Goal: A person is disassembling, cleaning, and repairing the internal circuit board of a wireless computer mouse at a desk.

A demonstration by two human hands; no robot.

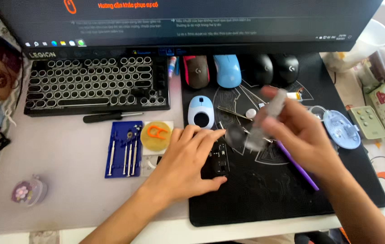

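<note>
- Circuit board, black and bared, lies on the near-left part of the black desk mat; the left hand rests flat over its left edge, fingers spread and pressing down, clasping nothing.
- Right hand hovers just above the mat with its fingers pinched around a small clear grey piece, too blurred to name; a purple stick runs under that hand.
- Left of the mat, a blue tray holds a row of small screwdrivers, and beside it a round yellow dish carries an orange pry tool.
- Right of the hands, a pale blue mouse shell lies opened on the mat, with a grey keypad just beyond the mat's edge.
- Farther back, a white and blue mouse sits by metal tweezers.
- Beyond these, four mice stand in a row, red, blue and two black.
- At the far left, a black keyboard with round keys lies under the monitor.
</note>
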